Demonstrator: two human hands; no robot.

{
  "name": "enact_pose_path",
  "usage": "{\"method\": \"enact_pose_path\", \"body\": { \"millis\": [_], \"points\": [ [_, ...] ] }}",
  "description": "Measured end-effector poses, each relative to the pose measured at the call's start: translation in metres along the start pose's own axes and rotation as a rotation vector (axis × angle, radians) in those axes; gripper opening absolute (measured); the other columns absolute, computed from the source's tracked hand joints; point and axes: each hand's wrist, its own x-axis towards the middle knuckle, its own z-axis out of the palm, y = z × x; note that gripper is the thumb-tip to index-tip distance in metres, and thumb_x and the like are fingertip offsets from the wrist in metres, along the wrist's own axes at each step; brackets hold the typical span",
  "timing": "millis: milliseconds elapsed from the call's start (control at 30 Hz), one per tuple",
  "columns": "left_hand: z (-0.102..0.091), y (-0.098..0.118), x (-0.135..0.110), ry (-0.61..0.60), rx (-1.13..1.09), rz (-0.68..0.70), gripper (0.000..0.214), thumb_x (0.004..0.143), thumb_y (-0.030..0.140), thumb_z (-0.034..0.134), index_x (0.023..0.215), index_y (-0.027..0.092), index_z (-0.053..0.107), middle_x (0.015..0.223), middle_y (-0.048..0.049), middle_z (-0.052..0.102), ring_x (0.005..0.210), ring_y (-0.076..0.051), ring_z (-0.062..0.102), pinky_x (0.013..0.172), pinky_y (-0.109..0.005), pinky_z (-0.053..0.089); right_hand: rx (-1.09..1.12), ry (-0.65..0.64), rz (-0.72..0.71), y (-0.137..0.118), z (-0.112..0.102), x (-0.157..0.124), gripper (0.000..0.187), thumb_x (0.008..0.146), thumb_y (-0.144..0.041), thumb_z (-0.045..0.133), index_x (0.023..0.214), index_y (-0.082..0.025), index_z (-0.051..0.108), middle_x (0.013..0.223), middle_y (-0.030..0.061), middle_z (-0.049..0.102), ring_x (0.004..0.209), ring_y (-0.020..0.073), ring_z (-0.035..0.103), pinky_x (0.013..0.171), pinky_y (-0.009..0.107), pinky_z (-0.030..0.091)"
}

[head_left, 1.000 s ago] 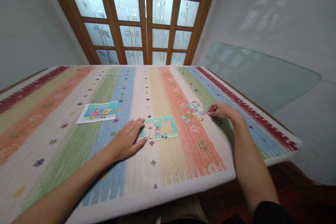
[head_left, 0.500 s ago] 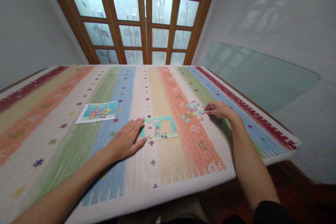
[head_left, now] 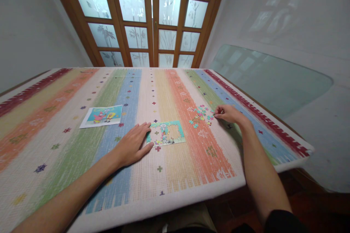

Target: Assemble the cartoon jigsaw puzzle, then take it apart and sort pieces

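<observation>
A partly assembled jigsaw puzzle (head_left: pixel 167 133) with a teal border lies near the middle of a table under a striped cloth (head_left: pixel 68 116). My left hand (head_left: pixel 133 145) lies flat and open beside the puzzle's left edge, fingertips touching it. A scatter of loose puzzle pieces (head_left: pixel 201 115) lies to the right. My right hand (head_left: pixel 229 113) rests at the right side of that scatter, its fingers curled and pinched at the nearest pieces. What the fingers hold, if anything, is too small to make out.
A printed cartoon reference picture (head_left: pixel 102 115) lies on the cloth to the left. Wooden doors with frosted glass panes (head_left: pixel 153 18) stand behind the table. A glass sheet (head_left: pixel 268 76) leans against the right wall. The table's near edge (head_left: pixel 169 204) is close to me.
My right hand has shifted slightly left, to the edge of the loose pieces. My left hand has not moved.
</observation>
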Motion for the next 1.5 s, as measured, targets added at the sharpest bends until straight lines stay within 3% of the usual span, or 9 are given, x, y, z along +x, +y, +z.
{"method": "enact_pose_path", "body": {
  "millis": [467, 600, 800, 1067, 1267, 1400, 1500],
  "points": [
    [0.001, 0.0, 0.0, -0.01, 0.017, 0.002, 0.044, 0.102, 0.047, 0.042, 0.132, 0.016, 0.049, 0.154, -0.0199, 0.048, 0.144, -0.033, 0.046, 0.122, -0.057, 0.035, -0.146, 0.11, -0.04, -0.01, 0.01, 0.001, 0.013, 0.08, -0.019, 0.066, 0.083, -0.021, 0.078, 0.078, 0.0061, 0.074, 0.073, 0.0211, 0.067, 0.068, 0.028, 0.047],
    [0.001, -0.002, 0.0, -0.019, 0.034, 0.005, 0.045, 0.102, 0.047, 0.042, 0.132, 0.014, 0.049, 0.155, -0.0213, 0.047, 0.145, -0.033, 0.045, 0.122, -0.057, 0.034, -0.165, 0.174, -0.163, -0.012, 0.016, 0.006, 0.017, 0.083, -0.023, 0.066, 0.09, -0.021, 0.081, 0.083, 0.0074, 0.074, 0.077, 0.0221, 0.067, 0.074, 0.03, 0.048],
    [0.001, -0.002, -0.001, -0.016, 0.04, 0.011, 0.044, 0.103, 0.048, 0.04, 0.132, 0.016, 0.048, 0.155, -0.0199, 0.047, 0.145, -0.032, 0.045, 0.122, -0.057, 0.035, -0.09, 0.097, -0.347, -0.023, 0.028, 0.012, 0.023, 0.082, -0.017, 0.067, 0.1, -0.023, 0.082, 0.074, 0.0048, 0.07, 0.072, 0.0214, 0.064, 0.092, 0.04, 0.049],
    [0.0, -0.001, 0.0, -0.016, 0.028, 0.01, 0.043, 0.102, 0.046, 0.042, 0.131, 0.015, 0.05, 0.154, -0.0204, 0.048, 0.144, -0.033, 0.046, 0.121, -0.057, 0.036, 0.011, 0.137, -0.285, -0.032, 0.024, 0.007, 0.01, 0.079, -0.023, 0.068, 0.083, -0.02, 0.076, 0.081, 0.0061, 0.072, 0.069, 0.0181, 0.061, 0.069, 0.029, 0.047],
    [0.0, 0.0, 0.0, -0.014, 0.023, 0.008, 0.042, 0.102, 0.046, 0.042, 0.129, 0.015, 0.05, 0.153, -0.0213, 0.049, 0.143, -0.034, 0.047, 0.121, -0.059, 0.036, 0.24, 0.112, -0.345, -0.066, 0.023, -0.003, 0.012, 0.082, -0.03, 0.067, 0.083, -0.02, 0.074, 0.076, 0.0047, 0.073, 0.065, 0.0164, 0.06, 0.064, 0.029, 0.045],
    [-0.001, 0.001, 0.0, -0.007, 0.021, 0.009, 0.041, 0.102, 0.046, 0.042, 0.128, 0.015, 0.05, 0.153, -0.0218, 0.05, 0.143, -0.034, 0.047, 0.12, -0.059, 0.036, 0.475, 0.056, -0.446, -0.105, 0.042, -0.016, 0.019, 0.085, -0.035, 0.067, 0.095, -0.019, 0.072, 0.081, 0.0041, 0.073, 0.063, 0.014, 0.057, 0.059, 0.027, 0.043],
    [-0.001, 0.002, 0.001, -0.012, 0.022, 0.008, 0.041, 0.102, 0.046, 0.041, 0.128, 0.016, 0.05, 0.153, -0.0215, 0.05, 0.143, -0.033, 0.048, 0.12, -0.059, 0.037, 0.538, -0.095, -0.509, -0.136, 0.061, -0.029, 0.015, 0.087, -0.031, 0.067, 0.094, -0.019, 0.073, 0.08, 0.0046, 0.072, 0.062, 0.0141, 0.056, 0.06, 0.029, 0.044]
  ]
}}
